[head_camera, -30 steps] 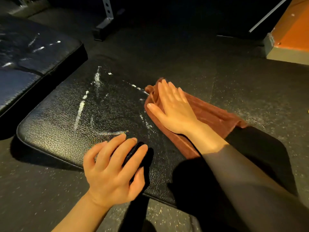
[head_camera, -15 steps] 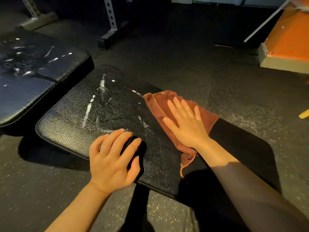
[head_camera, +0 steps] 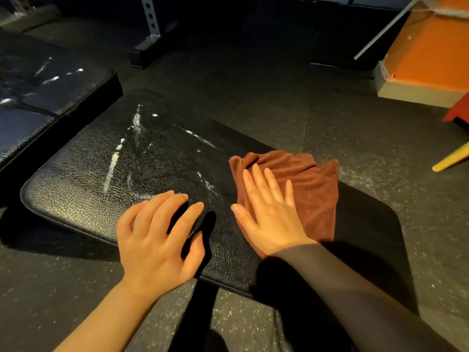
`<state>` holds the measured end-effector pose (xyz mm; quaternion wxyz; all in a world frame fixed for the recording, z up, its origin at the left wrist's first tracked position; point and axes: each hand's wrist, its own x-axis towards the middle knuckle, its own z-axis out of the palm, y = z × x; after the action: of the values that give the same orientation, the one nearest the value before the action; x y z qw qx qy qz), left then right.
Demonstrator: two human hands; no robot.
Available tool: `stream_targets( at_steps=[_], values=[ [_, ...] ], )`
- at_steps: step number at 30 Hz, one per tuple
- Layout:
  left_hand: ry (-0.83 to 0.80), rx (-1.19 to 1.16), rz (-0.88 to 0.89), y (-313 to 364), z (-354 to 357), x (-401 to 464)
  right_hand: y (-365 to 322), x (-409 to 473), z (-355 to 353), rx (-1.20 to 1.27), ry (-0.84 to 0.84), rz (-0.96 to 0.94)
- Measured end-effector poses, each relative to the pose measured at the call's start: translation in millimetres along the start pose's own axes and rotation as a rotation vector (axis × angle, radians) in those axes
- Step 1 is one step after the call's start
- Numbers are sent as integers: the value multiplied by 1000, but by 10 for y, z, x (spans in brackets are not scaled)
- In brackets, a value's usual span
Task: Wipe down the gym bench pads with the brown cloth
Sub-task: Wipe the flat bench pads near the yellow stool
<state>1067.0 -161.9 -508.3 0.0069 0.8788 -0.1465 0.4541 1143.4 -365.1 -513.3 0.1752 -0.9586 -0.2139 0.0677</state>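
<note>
Both hands lay flat with straight fingers: the right hand [head_camera: 271,214] pressed the brown cloth [head_camera: 304,189] onto the black bench pad [head_camera: 101,189], and the left hand [head_camera: 157,240] rested on the pad's near edge.

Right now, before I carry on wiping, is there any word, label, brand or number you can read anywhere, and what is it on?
None: no text can be read in this view.
Bench pad: white smears only, no logo.
Brown cloth under the right hand: no tag shows.
Second pad: white marks, no lettering.
Orange box: plain faces.
Perforated rack upright: holes, no numbers.
</note>
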Motion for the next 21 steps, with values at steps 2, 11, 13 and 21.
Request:
stream_targets(
  at_steps=[2, 11, 13, 21],
  values=[
    [9, -4, 9, -9, 10, -16, -154, 263, -26, 21, 34, -27],
    [-47, 25, 20, -45, 48, -73, -367, 1312, -145, 77, 111, 41],
    [-84, 27, 8, -42, 18, -64, -397, 1194, -129, 74, 116, 63],
    [-218, 47, -65, 1, -93, 34, -332, 87, 94, 60, 79, -11]
  ],
)
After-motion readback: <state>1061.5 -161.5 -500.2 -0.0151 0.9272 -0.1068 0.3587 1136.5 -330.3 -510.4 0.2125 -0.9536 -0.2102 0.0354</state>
